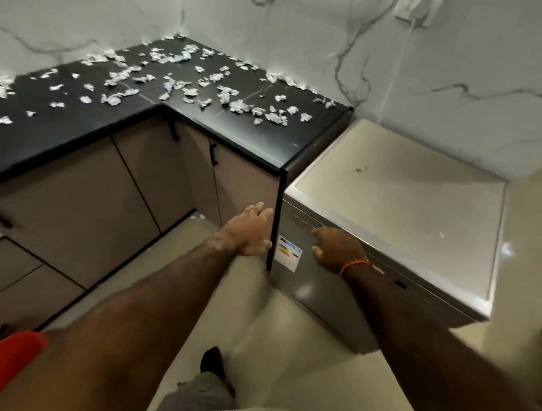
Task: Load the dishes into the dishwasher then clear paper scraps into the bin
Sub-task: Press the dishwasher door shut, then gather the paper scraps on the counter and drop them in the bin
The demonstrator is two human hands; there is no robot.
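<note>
Your hands: both arms outstretched; left hand (246, 232) open, flat, empty, beside cabinet edge; right hand (336, 249) open, fingers curled, touching dishwasher (388, 211) door top.

Closed dishwasher (353, 291) front w/ open floor (276, 325) before it. Its flat top is bare. Black cabinet edge post (277, 218) stands tight at its left. Paper scraps (175, 81) litter the tabletop (63, 138); front strip looks clearer, prob.
</note>
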